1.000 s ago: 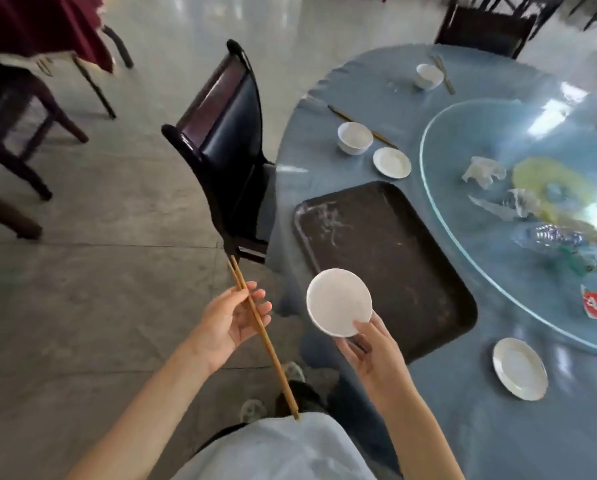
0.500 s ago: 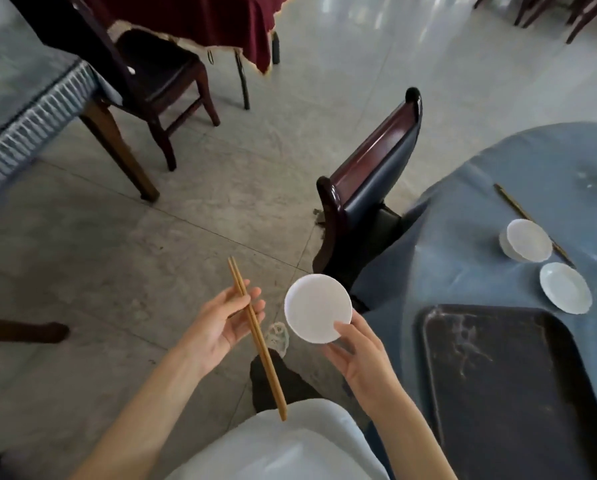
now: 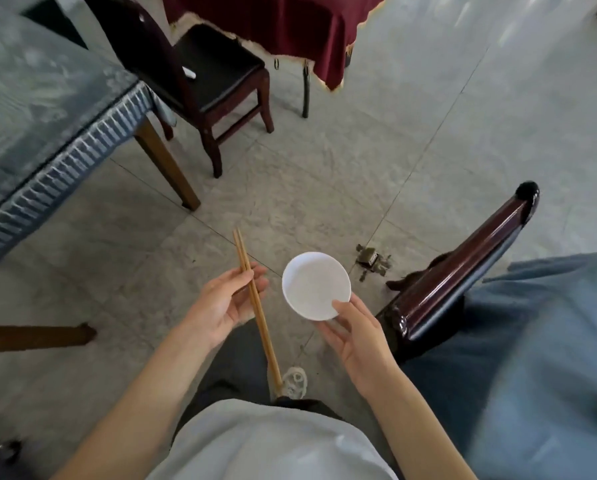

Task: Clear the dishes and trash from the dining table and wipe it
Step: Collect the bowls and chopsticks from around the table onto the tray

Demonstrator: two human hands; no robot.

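My left hand grips a pair of wooden chopsticks that slant from upper left down towards my legs. My right hand holds a small white dish by its near rim, over the floor. The dining table with its blue cloth fills the right edge of the view; only a corner of it shows, and the tray and other dishes are out of sight.
A dark wooden chair stands against the dining table, right of my right hand. Another table with a grey-blue cover is at the left, with a second chair behind it and a red-clothed table farther back. A small metal fitting lies on the floor.
The view has swung left, away from the dining table; the tray and the dishes on it have left the frame. Both hands keep their hold on the chopsticks and the dish.
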